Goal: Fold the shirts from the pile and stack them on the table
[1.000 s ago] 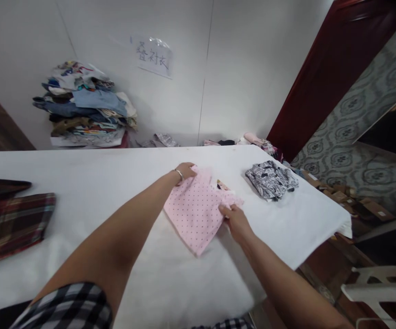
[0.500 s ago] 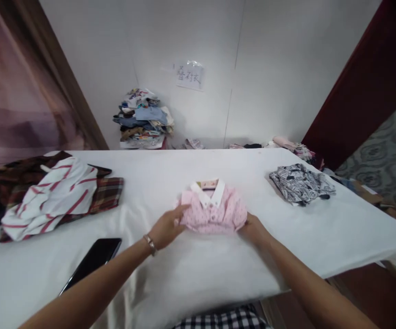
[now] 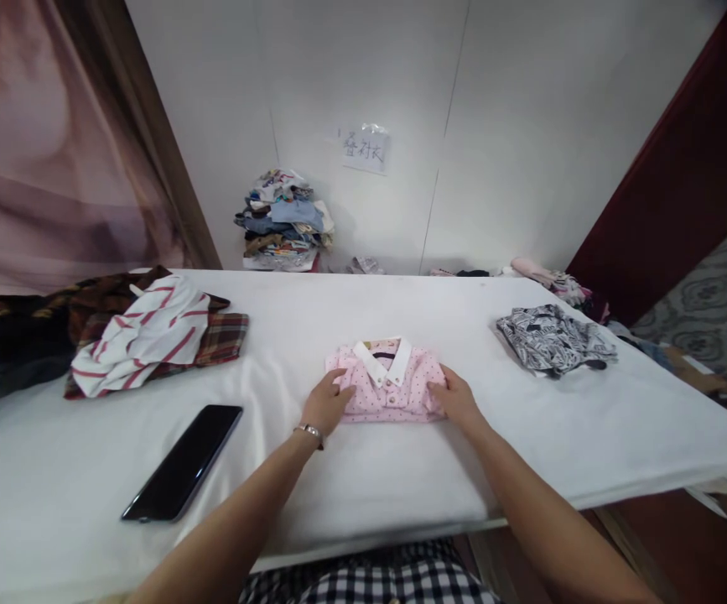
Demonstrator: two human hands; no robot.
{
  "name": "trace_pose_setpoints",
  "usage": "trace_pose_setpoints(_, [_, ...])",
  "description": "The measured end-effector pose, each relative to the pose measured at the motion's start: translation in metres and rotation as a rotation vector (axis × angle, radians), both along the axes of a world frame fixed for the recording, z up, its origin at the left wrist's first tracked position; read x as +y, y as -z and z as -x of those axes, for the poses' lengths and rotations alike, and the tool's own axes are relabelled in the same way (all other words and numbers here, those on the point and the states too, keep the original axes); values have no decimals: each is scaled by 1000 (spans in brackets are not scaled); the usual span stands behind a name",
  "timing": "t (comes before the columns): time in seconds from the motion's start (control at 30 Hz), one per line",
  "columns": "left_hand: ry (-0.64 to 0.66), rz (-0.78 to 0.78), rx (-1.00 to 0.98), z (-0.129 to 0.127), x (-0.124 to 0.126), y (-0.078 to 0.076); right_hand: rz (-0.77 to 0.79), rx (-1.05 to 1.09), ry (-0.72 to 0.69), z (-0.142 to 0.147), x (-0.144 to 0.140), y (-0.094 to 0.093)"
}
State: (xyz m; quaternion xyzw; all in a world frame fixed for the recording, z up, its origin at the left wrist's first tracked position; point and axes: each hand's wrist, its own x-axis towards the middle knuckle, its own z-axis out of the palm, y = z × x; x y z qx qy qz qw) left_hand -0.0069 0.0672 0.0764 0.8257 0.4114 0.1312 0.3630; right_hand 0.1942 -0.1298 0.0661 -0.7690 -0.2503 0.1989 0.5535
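Fingers [image 3: 346, 391] of the left hand [image 3: 325, 404] are gripping the pink shirt [image 3: 394, 404] at its nine o'clock side, and those of the right hand [image 3: 462, 401] are gripping it at three o'clock. How much cloth is lying under the fingertips, I cannot tell. For the other places, this shirt is serving as the centre of the clock.

Nearest, at six o'clock, checked clothing [image 3: 394, 585] of the person is showing just below the edge of the bench [image 3: 401, 486], which is carrying a white cover. A bracelet [image 3: 311, 434] is circling the left wrist. At eight o'clock a dark phone [image 3: 184, 461] is lying flat. The shirt is lying folded around the middle of the bench, and its white collar [image 3: 371, 364] is facing twelve o'clock.

Farther, between nine and ten o'clock, a red-striped white garment [image 3: 149, 335] is resting crumpled upon a plaid garment [image 3: 228, 335]. Between two and three o'clock, a black-and-white printed garment [image 3: 548, 337] is lying well apart from the shirt.

Beyond the far edge, at eleven o'clock, a tall pile of clothes [image 3: 284, 222] is standing before a pale wall [image 3: 514, 126]. On this wall, near twelve o'clock, a paper sheet [image 3: 366, 153] with handwritten characters is hanging.
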Motion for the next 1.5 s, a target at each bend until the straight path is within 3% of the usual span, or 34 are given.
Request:
trace_pose_setpoints(0.17, [55,-118,196,5,-4,6,395,-334,-50,-2,-7,12])
trace_pose_setpoints(0.23, [57,-237,156,8,-7,6,396,-492,-65,-2,-11,14])
trace_pose_setpoints(0.3, [79,-438,40,10,-14,6,303,-671,-64,2,-12,14])
trace_pose_setpoints(0.37, [181,-619,-68,9,-25,7,227,-808,-133,8,-9,15])
trace_pose_setpoints(0.43, [358,-701,-93,7,-34,10,270,-833,-278,15,-5,16])
trace_pose_setpoints(0.53, [591,-684,11,1,-42,14,474,-710,-464,21,1,21])
trace_pose_setpoints(0.63, [654,-629,112,-4,-42,15,512,-621,-508,19,2,23])
trace_pose_setpoints(0.7, [657,-631,157,-7,-40,14,413,-587,-463,20,-1,19])
trace_pose_setpoints(0.8, [663,-644,233,-13,-36,6,88,-508,-270,35,-9,9])
trace_pose_setpoints(0.87, [672,-622,251,-17,-33,-5,-104,-272,-219,55,-16,6])
trace_pose_setpoints(1.0, [599,-604,163,-23,-35,-34,-244,619,-294,89,-17,14])
trace_pose_setpoints(1.1, [590,-618,145,-19,-53,-41,-437,904,-232,90,2,21])
trace_pose_setpoints(1.23, [642,-659,212,-10,-78,-14,-542,875,-83,79,41,32])
trace_pose_setpoints(1.33, [609,-712,176,-6,-80,13,-601,851,59,78,62,43])
trace_pose_setpoints(1.5, [580,-712,-243,12,-55,38,-602,860,162,71,66,48])
